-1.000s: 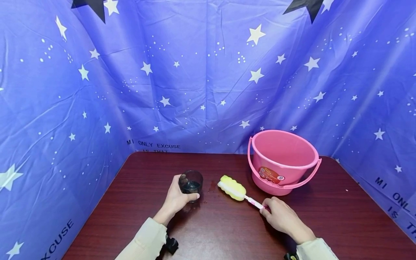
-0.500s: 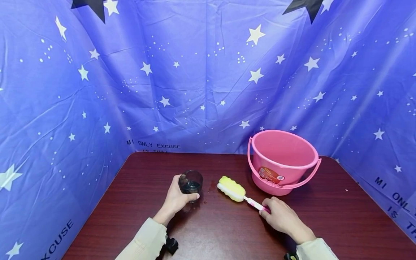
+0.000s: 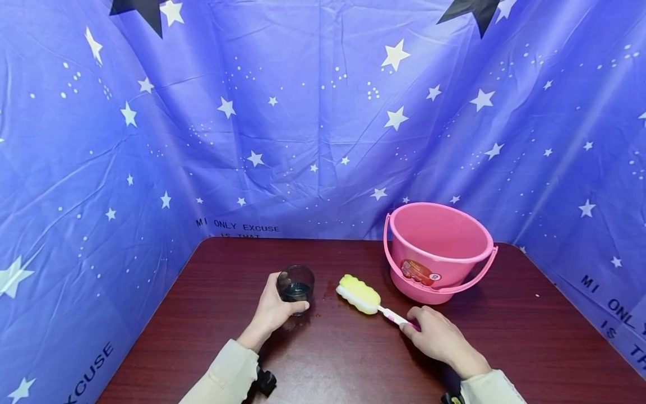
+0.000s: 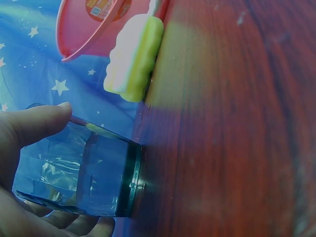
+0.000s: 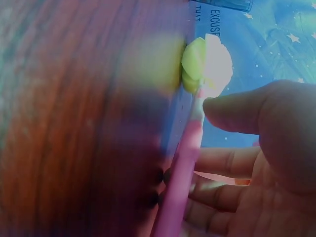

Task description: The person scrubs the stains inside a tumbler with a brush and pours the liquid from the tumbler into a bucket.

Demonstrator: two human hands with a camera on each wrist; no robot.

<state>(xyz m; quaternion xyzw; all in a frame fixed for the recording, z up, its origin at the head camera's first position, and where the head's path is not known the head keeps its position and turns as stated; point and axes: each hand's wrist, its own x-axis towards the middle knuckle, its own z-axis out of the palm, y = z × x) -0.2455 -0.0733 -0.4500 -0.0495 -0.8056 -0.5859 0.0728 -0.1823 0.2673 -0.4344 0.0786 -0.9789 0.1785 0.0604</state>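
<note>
On the left of the table my left hand (image 3: 272,306) grips a dark, see-through glass (image 3: 296,283), thumb on the near side. The glass stands upright, and the left wrist view shows the fingers round its far side. To its right lies a sponge cup brush (image 3: 358,294) with a yellow and white head and a pink and white handle (image 5: 180,182). My right hand (image 3: 436,336) holds that handle, the thumb (image 5: 232,111) against it near the neck and the fingers passing behind it. The brush head seems to rest on the table.
A pink bucket (image 3: 429,269) stands upright behind the right hand, its handle lowered to the front. Small wet spots (image 3: 328,289) mark the dark red table (image 3: 323,359) between glass and brush. A blue star-printed cloth (image 3: 318,112) encloses the back and sides.
The brush head has rolled slightly, showing its white part more toward the near side, and shifted a little left. The left hand and glass have stayed in place; the right hand has barely moved.
</note>
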